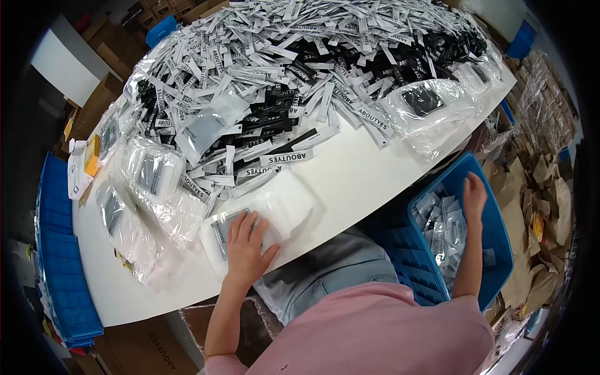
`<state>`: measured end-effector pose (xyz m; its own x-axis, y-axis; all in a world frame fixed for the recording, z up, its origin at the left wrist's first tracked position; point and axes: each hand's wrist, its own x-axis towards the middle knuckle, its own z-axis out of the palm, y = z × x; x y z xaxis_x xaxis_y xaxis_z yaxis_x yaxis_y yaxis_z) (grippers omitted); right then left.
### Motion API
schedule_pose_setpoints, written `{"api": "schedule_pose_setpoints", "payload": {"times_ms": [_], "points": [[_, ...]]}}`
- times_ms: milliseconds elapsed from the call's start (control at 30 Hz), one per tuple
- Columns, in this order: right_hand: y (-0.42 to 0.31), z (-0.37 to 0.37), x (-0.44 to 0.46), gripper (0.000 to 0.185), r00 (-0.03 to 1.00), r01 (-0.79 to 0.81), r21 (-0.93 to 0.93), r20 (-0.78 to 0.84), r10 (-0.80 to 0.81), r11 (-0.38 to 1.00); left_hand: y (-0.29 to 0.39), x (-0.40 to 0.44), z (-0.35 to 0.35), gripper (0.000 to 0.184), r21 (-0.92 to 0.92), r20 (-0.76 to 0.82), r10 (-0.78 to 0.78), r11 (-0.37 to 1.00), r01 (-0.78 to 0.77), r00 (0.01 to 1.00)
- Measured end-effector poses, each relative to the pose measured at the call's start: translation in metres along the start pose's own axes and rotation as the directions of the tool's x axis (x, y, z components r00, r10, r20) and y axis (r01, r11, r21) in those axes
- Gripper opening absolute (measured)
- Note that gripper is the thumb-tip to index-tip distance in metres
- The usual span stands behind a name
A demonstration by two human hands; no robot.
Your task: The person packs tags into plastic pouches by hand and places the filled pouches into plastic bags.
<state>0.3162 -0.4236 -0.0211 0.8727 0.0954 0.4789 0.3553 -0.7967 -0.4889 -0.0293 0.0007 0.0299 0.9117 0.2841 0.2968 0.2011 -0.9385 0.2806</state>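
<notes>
My left hand lies with its fingers spread over a flat packet with a grey printed label. That packet rests on a white foam sheet near the table's front edge, and my fingers cover its right part. On the right, my right hand is above the blue basket, with its fingers bent loosely and no object visible in them. Silvery printed packets lie in a heap inside the basket, to the left of my right forearm.
A large pile of black and white printed strips covers the back of the white table. Clear plastic-wrapped bundles sit at left, another wrapped bundle at right. Blue bins line the left edge; brown paper lies beyond the basket.
</notes>
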Motion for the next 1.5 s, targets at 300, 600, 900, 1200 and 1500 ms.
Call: {"api": "schedule_pose_setpoints", "payload": {"times_ms": [300, 600, 900, 1200, 1500], "points": [[-0.346, 0.19, -0.017, 0.014, 0.434, 0.715, 0.442, 0.328, -0.839, 0.542, 0.008, 0.011, 0.022, 0.052, 0.004, -0.065, 0.034, 0.999, -0.034, 0.997], [-0.326, 0.175, 0.032, 0.017, 0.553, 0.201, 0.617, 0.569, -0.608, 0.761, 0.001, 0.007, 0.02, 0.05, -0.031, -0.075, 0.04, 0.999, -0.043, 0.996], [-0.359, 0.182, 0.01, 0.02, 0.082, 0.764, 0.452, 0.641, -0.763, 0.461, -0.005, 0.007, 0.023, 0.043, -0.015, -0.058, 0.066, 0.998, -0.067, 0.996], [-0.349, 0.139, 0.034, 0.023, 0.621, 0.167, 0.597, 0.554, -0.554, 0.784, -0.014, 0.001, 0.028, 0.037, -0.221, -0.179, -0.015, 0.975, -0.026, 0.984], [-0.303, 0.091, -0.054, 0.009, 0.782, -0.157, 0.915, 0.345, -0.518, 0.372, -0.015, -0.003, 0.026, 0.03, -0.462, -0.161, -0.312, 0.862, 0.208, 0.936]]}}
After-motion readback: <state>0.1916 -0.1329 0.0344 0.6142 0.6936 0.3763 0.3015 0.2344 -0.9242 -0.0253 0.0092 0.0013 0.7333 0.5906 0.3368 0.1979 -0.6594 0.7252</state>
